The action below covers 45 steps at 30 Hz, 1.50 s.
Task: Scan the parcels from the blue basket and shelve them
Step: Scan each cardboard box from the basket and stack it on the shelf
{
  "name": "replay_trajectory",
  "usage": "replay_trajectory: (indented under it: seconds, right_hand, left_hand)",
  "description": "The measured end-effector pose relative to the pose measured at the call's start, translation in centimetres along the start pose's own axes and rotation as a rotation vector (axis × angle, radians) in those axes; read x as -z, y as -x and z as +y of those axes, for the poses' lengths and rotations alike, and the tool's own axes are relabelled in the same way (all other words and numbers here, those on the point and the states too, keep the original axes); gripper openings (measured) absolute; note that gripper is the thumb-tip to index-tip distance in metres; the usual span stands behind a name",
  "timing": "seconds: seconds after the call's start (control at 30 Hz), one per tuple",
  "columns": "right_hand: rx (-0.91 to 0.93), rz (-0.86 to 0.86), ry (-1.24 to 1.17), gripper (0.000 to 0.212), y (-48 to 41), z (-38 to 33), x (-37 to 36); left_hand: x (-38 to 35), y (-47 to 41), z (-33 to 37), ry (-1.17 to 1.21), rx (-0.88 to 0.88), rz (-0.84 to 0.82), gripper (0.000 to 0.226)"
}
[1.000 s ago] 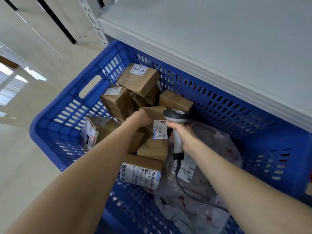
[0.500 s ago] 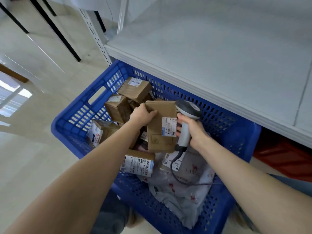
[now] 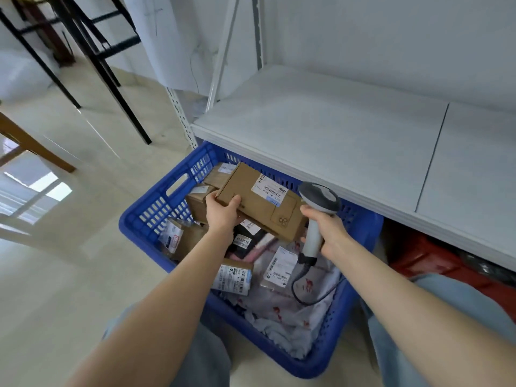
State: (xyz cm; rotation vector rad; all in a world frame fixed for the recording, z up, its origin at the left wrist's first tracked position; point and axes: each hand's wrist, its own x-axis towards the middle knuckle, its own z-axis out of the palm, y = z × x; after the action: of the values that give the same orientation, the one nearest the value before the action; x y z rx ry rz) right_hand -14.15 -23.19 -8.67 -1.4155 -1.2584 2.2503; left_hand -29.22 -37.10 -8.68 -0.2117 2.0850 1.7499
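Observation:
My left hand (image 3: 223, 212) grips the near left corner of a flat brown cardboard parcel (image 3: 261, 202), held tilted above the blue basket (image 3: 145, 216), its white barcode label facing up. Right beside the parcel's right end, my right hand (image 3: 325, 230) holds a grey and white handheld scanner (image 3: 318, 202) by its handle, head pointing towards the parcel, with a black cable trailing down into the basket. The basket holds several more brown boxes, labelled packets and a grey printed mailer bag (image 3: 282, 308).
A white metal shelf (image 3: 321, 132) spreads bare just above and behind the basket. Under it at the right sits a red crate (image 3: 418, 258). Black frame legs (image 3: 111, 79) and a wooden leg (image 3: 30, 143) stand on the tiled floor at left. My knees flank the basket.
My left hand has lifted the brown parcel out of the basket and turned it flatter, label up. The scanner hand rose alongside it. The view pulled back and up, showing more shelf.

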Motion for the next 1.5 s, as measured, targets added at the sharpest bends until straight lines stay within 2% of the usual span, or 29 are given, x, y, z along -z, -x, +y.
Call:
replay_trajectory:
  seconds: [0.07,0.17,0.23,0.37,0.47,0.53,0.63,0.7,0.8,0.9,1.13,1.5]
  right_hand:
    - [0.0,-0.001,-0.025,0.018,0.2,0.0,0.1]
    - [0.016,0.007,-0.06,0.016,0.0,-0.2,0.5]
    - [0.039,0.016,-0.057,0.012,0.0,-0.3,0.9]
    - [0.083,0.052,-0.022,0.008,0.0,-0.5,1.3]
    - [0.11,0.071,0.028,0.019,0.0,-0.4,1.7]
    - [0.129,0.078,0.063,0.034,0.1,-0.2,1.8]
    - [0.144,0.067,0.082,0.041,0.7,-0.3,1.6]
    - [0.17,0.066,0.086,0.036,1.3,-0.3,1.4]
    - [0.267,0.077,0.124,0.012,2.7,0.1,0.9]
    - [0.254,0.017,0.183,0.004,3.7,1.2,0.4]
    - [0.261,0.018,0.299,0.021,5.2,2.6,-0.2]
    - [0.271,0.059,0.349,0.024,6.0,2.8,-0.6]
  left_hand:
    - [0.0,0.5,0.1,0.051,0.012,-0.05,0.049]
    - [0.2,0.8,0.4,0.084,0.039,-0.147,0.041]
    - [0.3,0.6,-0.1,-0.025,0.003,-0.159,0.035]
    - [0.7,0.2,-0.8,-0.414,-0.172,-0.11,0.037]
    - [1.2,-0.2,-0.8,-0.531,-0.188,-0.101,0.03]
    - [1.5,-0.5,-0.9,-0.486,-0.121,-0.142,0.027]
    - [1.9,-0.7,-1.0,-0.443,-0.046,-0.188,0.034]
    - [1.9,-0.9,-1.1,-0.424,-0.013,-0.186,0.035]
    - [1.6,-0.5,-1.1,-0.333,0.045,-0.201,0.036]
    - [1.2,-0.1,-1.2,-0.267,0.085,-0.218,0.035]
    - [0.8,-0.3,-1.9,-0.249,0.108,-0.213,0.035]
    - [0.6,-0.7,-2.3,-0.308,0.127,-0.205,0.038]
